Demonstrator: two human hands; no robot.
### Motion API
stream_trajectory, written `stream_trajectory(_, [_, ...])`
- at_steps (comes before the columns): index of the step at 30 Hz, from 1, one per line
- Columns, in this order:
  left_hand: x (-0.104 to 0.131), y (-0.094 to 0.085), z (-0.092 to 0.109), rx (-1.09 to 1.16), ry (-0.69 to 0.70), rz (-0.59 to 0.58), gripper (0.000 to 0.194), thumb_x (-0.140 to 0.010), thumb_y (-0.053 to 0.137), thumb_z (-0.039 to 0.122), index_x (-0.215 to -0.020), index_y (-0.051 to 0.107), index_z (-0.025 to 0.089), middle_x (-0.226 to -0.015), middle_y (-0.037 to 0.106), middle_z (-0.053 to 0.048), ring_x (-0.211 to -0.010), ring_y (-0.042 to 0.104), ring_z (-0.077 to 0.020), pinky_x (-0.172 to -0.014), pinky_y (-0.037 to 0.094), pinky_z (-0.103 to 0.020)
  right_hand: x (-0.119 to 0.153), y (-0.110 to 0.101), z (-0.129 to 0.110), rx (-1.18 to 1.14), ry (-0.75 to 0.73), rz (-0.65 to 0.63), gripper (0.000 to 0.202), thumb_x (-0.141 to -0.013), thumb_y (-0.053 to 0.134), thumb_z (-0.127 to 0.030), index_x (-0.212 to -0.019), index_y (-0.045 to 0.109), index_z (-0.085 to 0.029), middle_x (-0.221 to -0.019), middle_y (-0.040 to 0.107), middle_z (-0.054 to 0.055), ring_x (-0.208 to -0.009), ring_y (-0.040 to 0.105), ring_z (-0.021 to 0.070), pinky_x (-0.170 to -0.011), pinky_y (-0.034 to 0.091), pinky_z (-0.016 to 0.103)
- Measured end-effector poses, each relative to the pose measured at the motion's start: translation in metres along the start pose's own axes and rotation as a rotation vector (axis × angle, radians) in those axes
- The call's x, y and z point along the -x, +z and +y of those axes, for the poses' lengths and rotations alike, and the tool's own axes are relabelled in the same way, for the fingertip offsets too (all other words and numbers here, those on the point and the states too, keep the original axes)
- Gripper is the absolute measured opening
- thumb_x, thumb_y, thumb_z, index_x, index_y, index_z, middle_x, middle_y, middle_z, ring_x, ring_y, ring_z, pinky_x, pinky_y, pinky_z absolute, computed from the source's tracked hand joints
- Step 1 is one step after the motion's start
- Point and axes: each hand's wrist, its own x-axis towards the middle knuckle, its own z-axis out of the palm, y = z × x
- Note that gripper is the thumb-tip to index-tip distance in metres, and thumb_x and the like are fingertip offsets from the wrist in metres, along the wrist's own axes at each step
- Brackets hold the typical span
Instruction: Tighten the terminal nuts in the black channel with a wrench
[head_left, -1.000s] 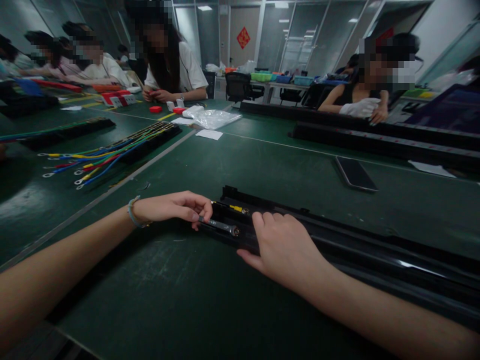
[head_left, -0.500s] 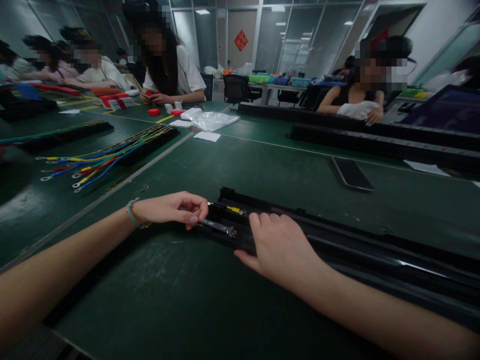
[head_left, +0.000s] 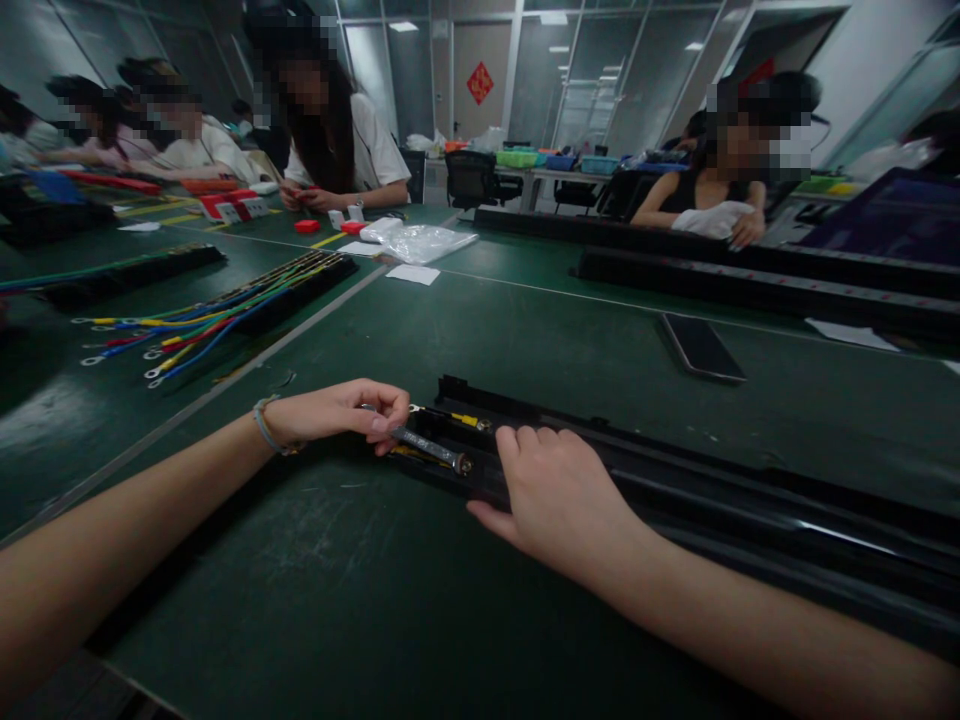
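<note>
My left hand is closed on one end of a wrench. The wrench's other end sits around a small bolt near the end of a long black channel-shaped part. My right hand grips the channel across its width, thumb on the near side and fingers over the top. Behind the wrench, a cable with a yellow sleeve lies in the channel, its lug at a second bolt. More yellow wire shows beneath the wrench.
A phone lies beyond the channel. Bundled coloured cables with ring lugs rest at the left on the green table. A clear plastic bag and long black parts are farther back. Several people sit around the table.
My left hand has moved slightly up and left, swinging the wrench's held end with it. Yellow wire now shows below the wrench. My right hand stays in place.
</note>
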Motion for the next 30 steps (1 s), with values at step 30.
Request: stream_trajectory(30, [0.0015, -0.0068, -0.0062, 0.18, 0.043, -0.096, 0.026, -0.064, 0.055, 0.039, -0.073, 0.053, 0.015, -0.062, 0.056, -0.005, -0.065, 0.049, -0.021, -0.065, 0.039, -0.032, -0.0002, 0.0037, 0.0007, -0.009, -0.001, 0.046, 0.048, -0.071, 0.039, -0.056, -0.088, 0.052, -0.013, -0.075, 0.057, 0.01, -0.069, 0.052, 0.0216, -0.063, 0.037, 0.034])
